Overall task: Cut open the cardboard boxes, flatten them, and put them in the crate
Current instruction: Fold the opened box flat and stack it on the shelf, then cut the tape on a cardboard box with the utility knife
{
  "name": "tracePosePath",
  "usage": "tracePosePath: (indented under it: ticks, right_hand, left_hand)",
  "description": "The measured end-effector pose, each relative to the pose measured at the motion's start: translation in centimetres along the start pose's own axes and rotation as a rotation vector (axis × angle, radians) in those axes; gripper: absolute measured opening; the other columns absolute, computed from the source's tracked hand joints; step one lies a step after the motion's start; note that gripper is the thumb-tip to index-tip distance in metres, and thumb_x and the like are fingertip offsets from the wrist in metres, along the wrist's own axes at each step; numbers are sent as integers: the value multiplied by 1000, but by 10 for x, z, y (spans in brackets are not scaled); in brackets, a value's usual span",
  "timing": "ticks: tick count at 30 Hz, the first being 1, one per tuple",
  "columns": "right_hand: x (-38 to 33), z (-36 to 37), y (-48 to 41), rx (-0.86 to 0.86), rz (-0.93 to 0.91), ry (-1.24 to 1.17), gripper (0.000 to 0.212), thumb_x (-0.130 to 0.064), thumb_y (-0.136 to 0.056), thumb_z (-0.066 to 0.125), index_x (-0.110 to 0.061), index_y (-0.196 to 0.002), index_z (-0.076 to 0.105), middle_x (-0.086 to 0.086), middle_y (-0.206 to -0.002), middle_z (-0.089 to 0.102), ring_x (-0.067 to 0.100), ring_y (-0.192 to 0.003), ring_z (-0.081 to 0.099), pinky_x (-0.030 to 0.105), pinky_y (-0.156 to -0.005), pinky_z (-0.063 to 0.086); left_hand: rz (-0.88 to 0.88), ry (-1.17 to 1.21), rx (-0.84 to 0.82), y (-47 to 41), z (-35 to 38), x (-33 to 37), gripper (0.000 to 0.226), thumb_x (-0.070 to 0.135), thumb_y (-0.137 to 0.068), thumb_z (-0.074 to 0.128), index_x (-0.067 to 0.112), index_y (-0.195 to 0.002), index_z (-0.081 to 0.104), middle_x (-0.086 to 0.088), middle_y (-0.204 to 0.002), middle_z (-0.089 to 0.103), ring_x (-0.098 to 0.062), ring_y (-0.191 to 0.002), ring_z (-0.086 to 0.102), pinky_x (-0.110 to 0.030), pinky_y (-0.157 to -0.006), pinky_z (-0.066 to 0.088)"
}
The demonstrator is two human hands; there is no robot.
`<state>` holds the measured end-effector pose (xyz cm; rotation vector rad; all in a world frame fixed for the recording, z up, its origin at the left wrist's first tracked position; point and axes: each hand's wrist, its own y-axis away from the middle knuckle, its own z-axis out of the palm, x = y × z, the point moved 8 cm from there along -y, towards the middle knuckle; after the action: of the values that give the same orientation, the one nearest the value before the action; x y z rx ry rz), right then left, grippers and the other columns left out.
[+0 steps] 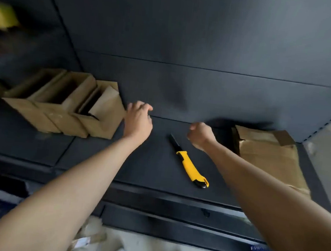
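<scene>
I have both arms stretched out over the bench (153, 164). My left hand (138, 121) hovers palm down, its fingers (142, 106) loosely bent and holding nothing, just beside the nearest open cardboard box (103, 112) at left. My right hand (199, 136) is curled into an empty fist near the flattened cardboard (268, 154). The knife (189, 163) lies between my forearms.

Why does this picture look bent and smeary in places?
Head view: wide lens bows the shelf edge; motion blur smears the cardboard boxes and yellow object top left; the knife is fairly sharp; soft shadows darken the back wall.
</scene>
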<state>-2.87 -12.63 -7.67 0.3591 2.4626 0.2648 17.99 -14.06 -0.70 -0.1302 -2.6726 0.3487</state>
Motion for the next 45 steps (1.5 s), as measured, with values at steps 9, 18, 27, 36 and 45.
tracePosePath:
  ticks: [9, 18, 27, 36, 45]
  right_hand:
    - [15, 81, 26, -133, 360, 268, 57, -25, -73, 70, -8, -125, 52, 10, -119, 58, 32, -115, 55, 37, -92, 48]
    - [-14, 112, 43, 32, 413, 112, 43, -21, -94, 51, -4, -132, 43, 17, -132, 41, 37, -115, 53, 40, -93, 45]
    - [-45, 70, 68, 131, 472, -1076, 37, -49, -89, 59, -13, -85, 52, 11, -71, 54, 17, -49, 35, 25, -49, 31]
    - [-17, 53, 81, 18, 420, -962, 44, -55, -82, 66, -17, -74, 47, 2, -63, 43, 13, -47, 38, 19, -40, 33]
    - [-32, 36, 83, 225, 397, -749, 38, -42, -79, 75, -13, -88, 53, 5, -85, 60, 19, -67, 60, 32, -61, 57]
  left_hand:
    - [-289, -175, -125, -17, -41, -141, 66, 30, -88, 64, 6, -139, 30, -17, -141, 41, -34, -131, 36, -43, -109, 22]
    - [-278, 105, -227, -28, -34, -167, 29, 14, -92, 56, 10, -120, 52, -9, -122, 58, -30, -111, 54, -41, -95, 44]
    - [-731, 1028, -546, 10, -14, -135, 23, 8, -83, 60, 17, -104, 66, -11, -108, 64, -32, -99, 61, -49, -92, 49]
    - [-786, 1039, -543, 49, 13, -118, 6, 11, -91, 58, 9, -96, 61, -11, -96, 62, -27, -82, 60, -44, -84, 50]
    - [-520, 694, -516, 54, 28, -89, 90, 94, -61, 33, 24, -108, 65, -4, -122, 59, -29, -118, 51, -49, -101, 41]
